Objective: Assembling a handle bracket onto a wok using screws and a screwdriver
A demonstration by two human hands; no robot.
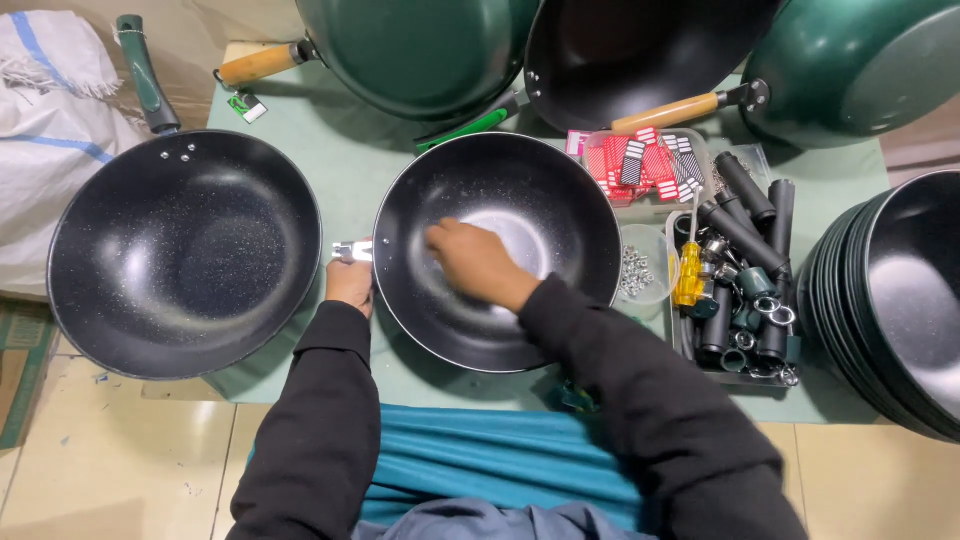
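Note:
A black speckled wok (520, 190) without a handle lies on the green table in front of me. My left hand (350, 282) holds a small shiny metal bracket (352, 251) against the wok's left outer rim. My right hand (472, 262) reaches inside the wok with its fingers closed against the left inner wall, opposite the bracket. What the fingertips pinch is hidden.
A second black wok with a green handle (185, 250) lies at the left. Green woks with wooden handles (420, 50) stand at the back. A tray of black handles and a yellow screwdriver (690, 275) sits at the right, beside a cup of small screws (640, 268) and stacked woks (900, 300).

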